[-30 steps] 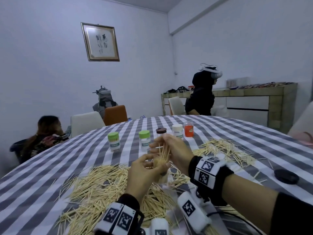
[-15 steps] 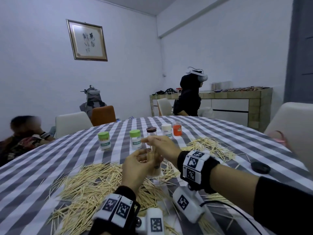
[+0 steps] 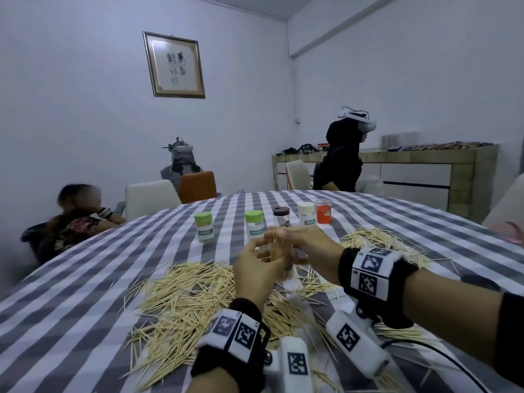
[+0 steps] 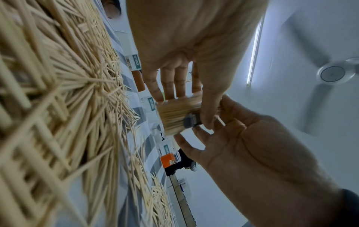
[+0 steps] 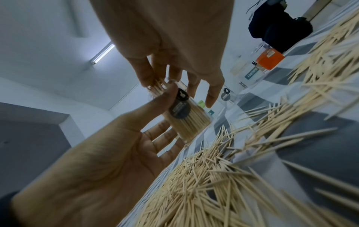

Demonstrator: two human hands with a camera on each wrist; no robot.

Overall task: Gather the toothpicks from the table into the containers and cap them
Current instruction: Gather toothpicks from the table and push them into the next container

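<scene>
My left hand holds a clear container upright above the table, its thumb on the black label. The container is packed with toothpicks. My right hand reaches over its open top and pinches the tips of the toothpicks that stick out. Loose toothpicks lie in a big pile under my hands, with a smaller pile at the right. A black lid lies on the cloth at the far right.
Behind my hands stand two green-capped containers, then a brown-capped one, a cream-capped one and an orange one. The checked tablecloth covers a round table. People and chairs are beyond the far edge.
The bundle under my right hand has sunk lower into the container that my left hand holds. My head has swung right and back.
</scene>
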